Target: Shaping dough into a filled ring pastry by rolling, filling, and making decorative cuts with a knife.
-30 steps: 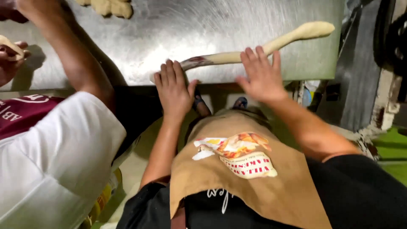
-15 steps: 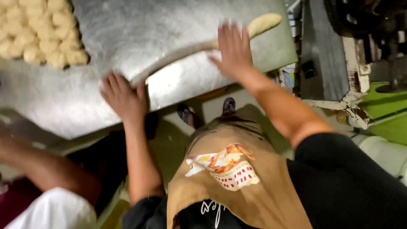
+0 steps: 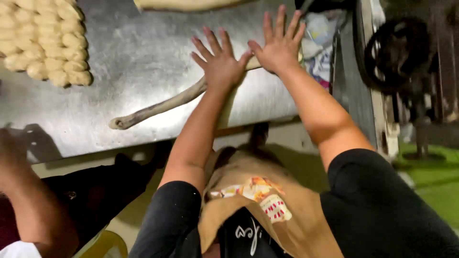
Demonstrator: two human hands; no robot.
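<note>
dough rope on steel table | soft, light, stretchy, easily torn; best rolled near its middle | left hand, right hand: grip released, palms pressed flat on it

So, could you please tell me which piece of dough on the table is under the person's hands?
The long thin dough rope lying diagonally across the steel table; the left hand and right hand press on it. The small dough balls sit apart, untouched.
</note>
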